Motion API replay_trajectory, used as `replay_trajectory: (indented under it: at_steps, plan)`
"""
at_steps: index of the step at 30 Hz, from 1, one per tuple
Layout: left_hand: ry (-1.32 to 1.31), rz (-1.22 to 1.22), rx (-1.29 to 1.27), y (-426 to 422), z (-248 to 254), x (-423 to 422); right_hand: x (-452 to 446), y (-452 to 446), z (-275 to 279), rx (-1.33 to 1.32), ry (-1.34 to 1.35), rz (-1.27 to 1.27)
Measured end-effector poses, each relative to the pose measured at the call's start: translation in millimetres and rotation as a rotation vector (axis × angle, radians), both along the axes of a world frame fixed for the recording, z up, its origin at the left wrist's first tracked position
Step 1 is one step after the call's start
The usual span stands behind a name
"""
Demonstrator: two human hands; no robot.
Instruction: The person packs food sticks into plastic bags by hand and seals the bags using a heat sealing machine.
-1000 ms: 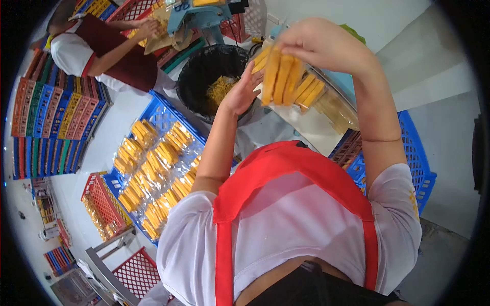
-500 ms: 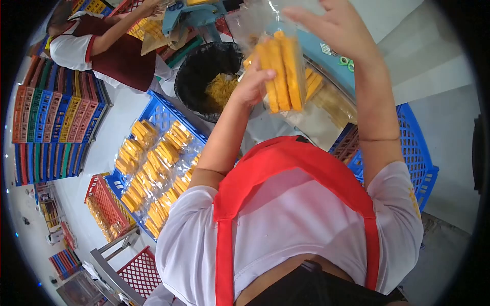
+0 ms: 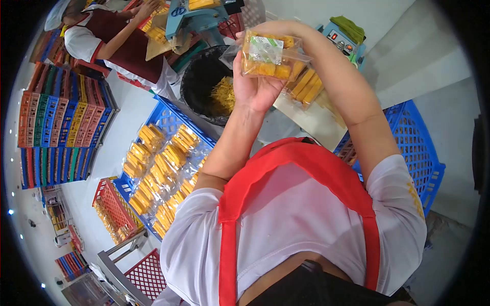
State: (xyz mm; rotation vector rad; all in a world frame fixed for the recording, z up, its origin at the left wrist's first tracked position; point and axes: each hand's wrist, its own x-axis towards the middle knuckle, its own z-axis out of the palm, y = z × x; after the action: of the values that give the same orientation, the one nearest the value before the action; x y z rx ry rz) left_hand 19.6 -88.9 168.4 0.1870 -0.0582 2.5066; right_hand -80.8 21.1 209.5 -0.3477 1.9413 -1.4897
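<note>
A clear bag of yellow sticks (image 3: 269,69) with a white and green label (image 3: 265,49) on top rests in my left hand (image 3: 254,94), whose palm is under it and whose fingers are round its left side. Behind the bag, at its upper side, is my right hand (image 3: 273,28); its fingers are mostly hidden by the bag. Just to the right, another bag of sticks (image 3: 308,86) lies on the white work surface (image 3: 316,120).
A black-lined bin (image 3: 196,76) with yellow scraps stands left of my hands. Below it, a blue crate (image 3: 171,120) holds several filled bags. A co-worker (image 3: 122,46) is at the upper left. A blue machine (image 3: 191,20) and a control box (image 3: 342,41) stand ahead.
The held bag has turned from upright to lying flatter, and its label now shows. My right hand has come down from the upper right to behind the bag. The view has shifted slightly.
</note>
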Motion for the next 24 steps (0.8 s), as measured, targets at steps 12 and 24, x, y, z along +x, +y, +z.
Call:
replay_trajectory:
  at_steps: [12,24]
  plan:
    - [-0.092,0.024,0.109,-4,-5,10,15,-7,2,0.099,0.298,0.113]
    - [0.377,-0.013,-0.278,44,-12,8,104,92,14,-0.135,0.733,-0.630]
